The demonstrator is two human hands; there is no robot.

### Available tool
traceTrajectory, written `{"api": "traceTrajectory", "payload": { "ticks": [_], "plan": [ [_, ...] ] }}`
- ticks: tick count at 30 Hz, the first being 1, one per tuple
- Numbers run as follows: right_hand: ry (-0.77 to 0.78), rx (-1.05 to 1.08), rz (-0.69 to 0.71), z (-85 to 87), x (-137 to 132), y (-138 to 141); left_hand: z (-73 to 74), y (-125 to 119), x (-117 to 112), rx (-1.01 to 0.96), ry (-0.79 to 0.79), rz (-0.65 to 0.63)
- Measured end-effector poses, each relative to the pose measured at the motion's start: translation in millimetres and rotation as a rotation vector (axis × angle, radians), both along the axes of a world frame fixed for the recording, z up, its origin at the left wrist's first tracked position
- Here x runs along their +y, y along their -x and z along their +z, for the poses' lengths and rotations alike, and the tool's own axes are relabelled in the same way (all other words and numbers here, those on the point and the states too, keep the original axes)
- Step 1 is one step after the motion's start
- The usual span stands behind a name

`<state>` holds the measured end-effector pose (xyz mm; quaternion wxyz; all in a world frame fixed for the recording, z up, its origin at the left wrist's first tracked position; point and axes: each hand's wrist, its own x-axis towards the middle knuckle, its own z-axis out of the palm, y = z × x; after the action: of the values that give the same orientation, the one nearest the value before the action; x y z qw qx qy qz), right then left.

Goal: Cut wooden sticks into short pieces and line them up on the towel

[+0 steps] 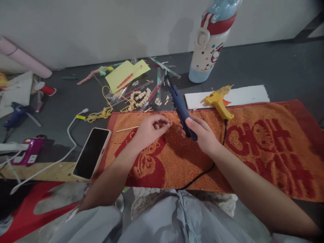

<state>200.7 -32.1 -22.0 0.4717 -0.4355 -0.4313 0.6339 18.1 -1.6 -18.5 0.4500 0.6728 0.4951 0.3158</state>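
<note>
Over the orange and red towel (187, 158), my left hand (153, 128) is closed in a pinch at a tiny pale piece (171, 124), too small to name surely. A thin wooden stick (128, 129) lies on the towel and runs toward this hand. My right hand (201, 133) is wrapped round the handles of a dark blue plier-like tool (180, 106), whose jaws tilt up and away. At the tool's tip shows a small pale bit. Just beyond the right hand, a yellow glue gun (219, 101) rests partly on a white board (248, 96).
A tall bottle (210, 50) stands behind the board. Small wooden pieces (141, 98), yellow paper (126, 76) and yellow yarn (101, 114) lie at the back. To the left are a phone (92, 153), a white cable (71, 135) and a blue glue gun (19, 113).
</note>
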Motion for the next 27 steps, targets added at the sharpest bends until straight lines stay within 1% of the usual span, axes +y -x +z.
{"api": "traceTrajectory", "payload": {
  "ticks": [2,5,8,12,15,17,18,20,23,25,27],
  "plan": [
    [0.008,0.025,-0.023,-0.4,2,-1,-6.7,0,1,0.209,-0.046,-0.034],
    [0.014,0.032,-0.031,-1.6,3,-1,-11.0,0,1,0.408,-0.074,-0.07],
    [-0.006,0.04,-0.019,-2.9,3,-1,-9.7,0,1,0.496,-0.065,-0.094],
    [-0.013,0.031,-0.004,-2.6,2,-1,-5.8,1,1,0.526,-0.031,-0.093],
    [-0.018,0.037,-0.005,-1.3,2,-1,0.5,5,3,0.522,-0.019,-0.084],
    [-0.023,0.037,-0.002,-0.6,2,-1,8.3,10,6,0.524,-0.037,-0.058],
    [-0.025,0.035,0.002,-0.3,2,-1,13.3,14,7,0.542,-0.057,-0.033],
    [-0.027,0.03,0.012,0.0,2,-1,24.0,23,10,0.663,-0.077,0.024],
    [-0.022,0.024,0.026,-0.1,1,-1,36.1,37,14,0.906,-0.147,-0.008],
    [-0.016,0.016,0.036,-0.6,1,0,38.5,44,16,0.977,-0.18,-0.062],
    [-0.016,-0.001,0.051,-1.5,0,0,36.6,48,17,0.992,-0.202,-0.114]
  ]
}}
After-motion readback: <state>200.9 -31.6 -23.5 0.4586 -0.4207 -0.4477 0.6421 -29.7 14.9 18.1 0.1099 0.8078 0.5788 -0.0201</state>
